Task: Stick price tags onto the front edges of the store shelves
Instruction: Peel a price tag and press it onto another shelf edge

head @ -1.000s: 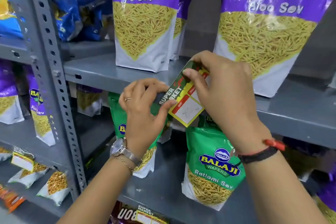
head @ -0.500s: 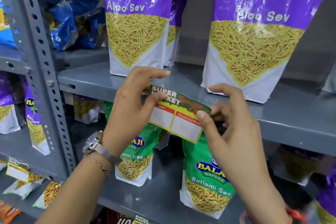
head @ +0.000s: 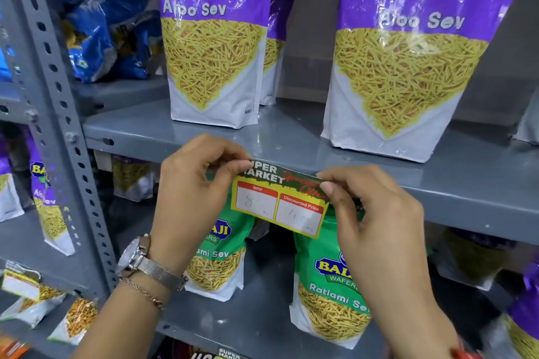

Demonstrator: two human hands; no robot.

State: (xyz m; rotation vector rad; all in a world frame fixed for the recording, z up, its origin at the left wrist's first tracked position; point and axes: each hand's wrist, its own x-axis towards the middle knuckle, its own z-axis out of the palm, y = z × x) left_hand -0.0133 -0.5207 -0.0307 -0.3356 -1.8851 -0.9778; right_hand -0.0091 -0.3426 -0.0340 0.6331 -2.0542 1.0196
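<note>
A green, red and yellow price tag (head: 280, 201) with two white price boxes lies flat against the front edge of the grey shelf (head: 455, 192). My left hand (head: 192, 198) pinches its upper left corner between thumb and fingers. My right hand (head: 376, 221) pinches its upper right corner. The tag's lower half hangs below the shelf edge, in front of the green packets.
Two purple Aloo Sev packets (head: 213, 38) (head: 408, 52) stand on the shelf above the tag. Green Ratlami Sev packets (head: 329, 294) stand on the shelf below. A perforated grey upright (head: 55, 96) rises at the left. Another tag (head: 20, 285) hangs on a lower left shelf.
The tag went from tilted in my hands to level and up against the shelf's front edge. Both hands shifted to its top corners.
</note>
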